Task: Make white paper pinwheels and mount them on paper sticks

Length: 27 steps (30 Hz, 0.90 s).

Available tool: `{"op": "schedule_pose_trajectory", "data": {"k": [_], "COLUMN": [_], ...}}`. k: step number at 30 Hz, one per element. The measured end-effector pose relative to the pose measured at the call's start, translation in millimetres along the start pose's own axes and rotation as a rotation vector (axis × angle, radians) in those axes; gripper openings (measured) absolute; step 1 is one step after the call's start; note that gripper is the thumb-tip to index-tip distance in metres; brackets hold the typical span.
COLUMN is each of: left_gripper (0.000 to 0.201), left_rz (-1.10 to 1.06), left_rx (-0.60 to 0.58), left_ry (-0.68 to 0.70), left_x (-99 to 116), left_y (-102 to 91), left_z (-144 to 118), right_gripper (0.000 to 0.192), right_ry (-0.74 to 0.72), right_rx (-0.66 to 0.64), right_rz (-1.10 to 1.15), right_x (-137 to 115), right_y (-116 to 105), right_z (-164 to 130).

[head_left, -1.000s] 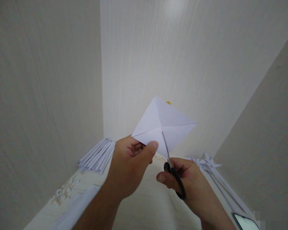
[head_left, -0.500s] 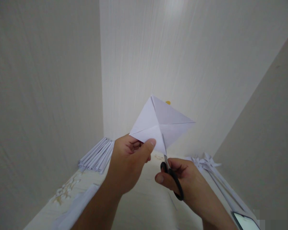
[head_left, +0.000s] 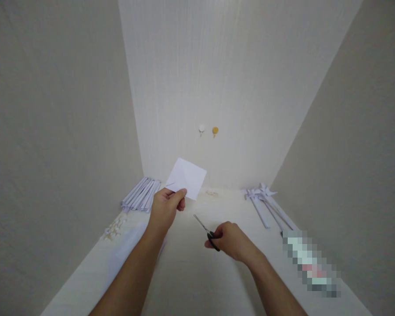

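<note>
A square of white paper (head_left: 188,176) with faint creases is pinched at its lower left edge by my left hand (head_left: 167,206), thumb on top. One short slit shows near its left corner. My right hand (head_left: 232,239) grips a pair of black-handled scissors (head_left: 211,235) by the loops. The blades point up and left, look nearly closed, and are apart from the paper. Both hands are above the pale table (head_left: 197,281).
Rolled white paper sticks (head_left: 140,195) are piled at the back left. Paper pinwheels on sticks (head_left: 265,197) lie at the back right, near a blurred-out object (head_left: 311,265). White paper sheets (head_left: 128,250) lie beside my left forearm. Walls enclose three sides; two hooks (head_left: 215,131) hang on the back one.
The scissors have come away from the paper, down and to the right. My left hand has brought the paper left and lower in view, and its face has turned. The camera view has shifted.
</note>
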<state>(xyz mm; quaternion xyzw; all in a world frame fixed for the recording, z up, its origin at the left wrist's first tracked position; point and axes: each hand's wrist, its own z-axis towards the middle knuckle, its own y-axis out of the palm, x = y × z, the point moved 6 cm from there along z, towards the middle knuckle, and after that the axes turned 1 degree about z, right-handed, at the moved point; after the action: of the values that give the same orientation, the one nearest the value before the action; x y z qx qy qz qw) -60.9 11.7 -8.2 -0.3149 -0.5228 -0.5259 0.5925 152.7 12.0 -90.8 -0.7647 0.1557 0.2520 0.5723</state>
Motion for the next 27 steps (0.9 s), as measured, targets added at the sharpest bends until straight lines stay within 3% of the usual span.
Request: {"op": "schedule_pose_trajectory", "data": {"k": [6, 11, 16, 20, 24, 27], "left_gripper": [0.030, 0.030, 0.032, 0.036, 0.040, 0.042], "left_rz": [0.018, 0.000, -0.024, -0.027, -0.028, -0.033], "left_rx": [-0.021, -0.035, -0.049, -0.049, -0.049, -0.065], "left_ry": [-0.121, -0.149, -0.128, -0.115, -0.120, -0.133], "left_x": [-10.6, 1.2, 20.4, 27.3, 24.8, 20.4], "left_y": [-27.2, -44.6, -54.5, -57.4, -49.8, -37.2], "left_z": [-103.9, -163.7, -206.4, -233.1, -251.7, -259.7], "right_gripper": [0.031, 0.031, 0.033, 0.033, 0.031, 0.031], "right_ry": [0.086, 0.106, 0.058, -0.083, -0.284, -0.356], "right_rx": [0.076, 0.060, 0.116, 0.124, 0.036, -0.006], "right_rz": [-0.136, -0.080, 0.134, 0.417, 0.723, 0.880], "right_x": [22.1, 22.4, 12.0, -16.7, -53.8, -64.2], "right_y": [36.3, 52.4, 43.4, 39.9, 46.4, 46.3], "right_z": [-50.6, -77.9, -109.9, -149.1, -189.7, -206.5]}}
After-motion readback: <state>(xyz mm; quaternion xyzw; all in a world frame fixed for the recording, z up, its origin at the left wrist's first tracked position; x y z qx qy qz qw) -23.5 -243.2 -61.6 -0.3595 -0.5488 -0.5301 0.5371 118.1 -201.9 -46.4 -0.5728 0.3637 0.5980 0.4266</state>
